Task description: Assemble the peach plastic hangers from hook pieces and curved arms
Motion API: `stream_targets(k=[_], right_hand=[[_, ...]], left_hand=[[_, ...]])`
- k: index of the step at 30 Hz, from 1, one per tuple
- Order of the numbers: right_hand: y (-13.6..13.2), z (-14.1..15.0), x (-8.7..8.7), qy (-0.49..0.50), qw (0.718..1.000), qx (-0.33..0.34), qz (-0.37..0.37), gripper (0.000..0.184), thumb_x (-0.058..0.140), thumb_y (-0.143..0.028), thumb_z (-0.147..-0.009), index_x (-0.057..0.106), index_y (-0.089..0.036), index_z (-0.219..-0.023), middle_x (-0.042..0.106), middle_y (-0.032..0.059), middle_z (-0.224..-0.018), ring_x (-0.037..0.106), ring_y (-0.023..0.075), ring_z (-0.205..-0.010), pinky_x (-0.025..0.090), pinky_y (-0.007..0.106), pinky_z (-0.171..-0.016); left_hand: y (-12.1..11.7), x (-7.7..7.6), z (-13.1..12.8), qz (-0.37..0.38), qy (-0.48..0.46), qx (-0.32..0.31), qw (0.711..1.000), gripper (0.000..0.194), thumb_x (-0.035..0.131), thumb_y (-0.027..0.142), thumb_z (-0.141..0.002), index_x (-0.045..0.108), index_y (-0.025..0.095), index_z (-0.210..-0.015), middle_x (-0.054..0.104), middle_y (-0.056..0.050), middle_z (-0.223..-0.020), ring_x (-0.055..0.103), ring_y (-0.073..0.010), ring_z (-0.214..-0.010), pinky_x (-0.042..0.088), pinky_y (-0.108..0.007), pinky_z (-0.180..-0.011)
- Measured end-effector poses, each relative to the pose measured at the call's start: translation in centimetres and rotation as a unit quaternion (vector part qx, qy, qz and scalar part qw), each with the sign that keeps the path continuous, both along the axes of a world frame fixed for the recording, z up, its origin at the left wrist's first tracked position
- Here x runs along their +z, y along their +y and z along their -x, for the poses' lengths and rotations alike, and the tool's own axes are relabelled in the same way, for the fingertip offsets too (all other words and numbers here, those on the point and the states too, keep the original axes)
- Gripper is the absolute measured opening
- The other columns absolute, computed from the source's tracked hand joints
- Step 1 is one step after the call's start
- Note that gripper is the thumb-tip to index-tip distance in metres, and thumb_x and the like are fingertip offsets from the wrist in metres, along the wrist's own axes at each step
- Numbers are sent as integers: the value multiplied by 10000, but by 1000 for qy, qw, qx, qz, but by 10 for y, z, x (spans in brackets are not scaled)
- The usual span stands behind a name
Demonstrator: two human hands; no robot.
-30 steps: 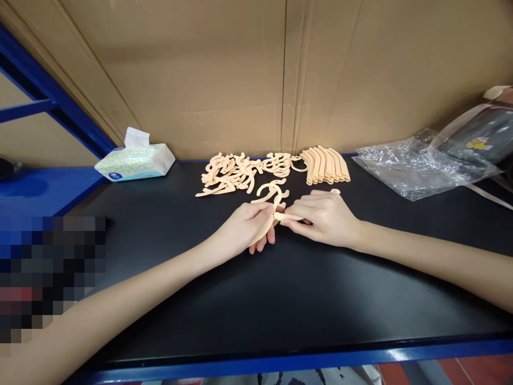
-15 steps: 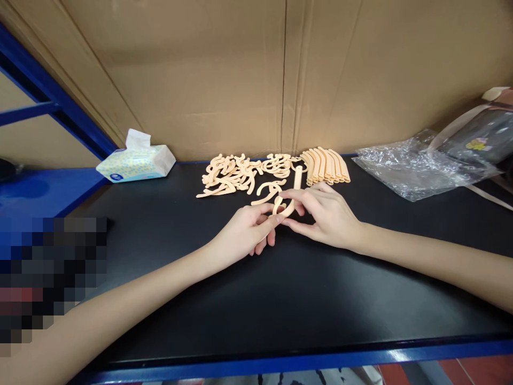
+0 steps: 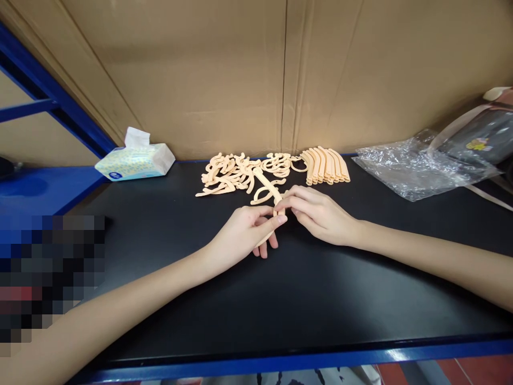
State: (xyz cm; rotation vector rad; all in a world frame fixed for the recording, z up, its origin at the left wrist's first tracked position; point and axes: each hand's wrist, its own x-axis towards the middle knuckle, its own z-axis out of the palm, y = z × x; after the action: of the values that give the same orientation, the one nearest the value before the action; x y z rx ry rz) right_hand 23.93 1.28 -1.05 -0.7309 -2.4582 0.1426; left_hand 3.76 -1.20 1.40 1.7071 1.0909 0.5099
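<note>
Over the middle of the table, my left hand (image 3: 252, 229) pinches a beige curved strip (image 3: 267, 184) between thumb and fingers. The strip slants up and to the left, and another beige end shows below the thumb. My right hand (image 3: 323, 215) meets it from the right, its fingertips closed on the strip's lower end. Just behind the hands lie a few loose curved pieces (image 3: 261, 194), partly covered by the strip. A jumbled pile of similar beige pieces (image 3: 228, 174) lies farther back, with a neat row of curved strips (image 3: 326, 166) to its right.
A tissue pack (image 3: 136, 162) sits at the back left of the black table (image 3: 280, 305). Crumpled clear plastic (image 3: 420, 163) and a dark bag with a strap (image 3: 484, 133) occupy the right back. Cardboard (image 3: 200, 75) stands behind, and a blue frame (image 3: 72, 112) at left.
The strip between my hands has swung from upright to leaning left. My right hand has shifted slightly left, its fingers drawn closer together. My left hand keeps its hold.
</note>
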Motion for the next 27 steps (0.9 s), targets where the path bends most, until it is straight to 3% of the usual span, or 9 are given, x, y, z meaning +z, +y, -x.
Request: stream_targets(k=[6,10,14,20,25,27], right_hand=[[-2,2,1,5,1000,-21,-4,242,350,-296,-984,555,-183,-1047,580,71,-960,534,170,-841,447,303,-749],[-3,3,1,-24,998,-32,-42,278,322,-304,-991,563,-174,-1038,552,67,-922,503,161,-795,423,283,-703],[-5,3,2,-12,997,-58,-55,266,360,-298,-974,574,-171,-879,517,35,-798,465,152,-716,384,281,-667],[-4,4,3,17,995,-94,17,142,411,-171,-893,544,-179,-843,569,33,-837,499,162,-769,389,290,-713],[-1,4,0,-11,991,-136,7,194,410,-54,-796,541,-183,-857,582,38,-874,515,184,-821,382,317,-767],[2,2,-2,-21,989,-144,-4,227,382,-21,-785,534,-180,-845,581,46,-895,518,190,-843,379,321,-780]], left_hand=[[-6,-1,-1,-68,10,-11,998,279,464,399,-922,613,164,-908,611,13,-618,543,-83,-455,424,-145,-413],[-9,-2,0,-121,26,-4,992,272,474,394,-924,636,179,-883,641,19,-642,568,-81,-493,434,-149,-472],[-10,-4,0,-201,96,0,975,255,507,402,-916,685,222,-880,683,40,-673,615,-92,-585,435,-166,-573],[-10,-12,0,-359,199,-44,911,208,538,359,-908,655,239,-1032,664,38,-761,582,-110,-649,397,-197,-571],[-15,-13,0,-512,234,-127,816,248,455,278,-951,618,211,-1126,667,-11,-965,565,-168,-878,447,-251,-718],[-17,-12,0,-534,222,-159,801,286,443,299,-960,588,199,-1185,668,-17,-980,562,-165,-881,459,-253,-740]])
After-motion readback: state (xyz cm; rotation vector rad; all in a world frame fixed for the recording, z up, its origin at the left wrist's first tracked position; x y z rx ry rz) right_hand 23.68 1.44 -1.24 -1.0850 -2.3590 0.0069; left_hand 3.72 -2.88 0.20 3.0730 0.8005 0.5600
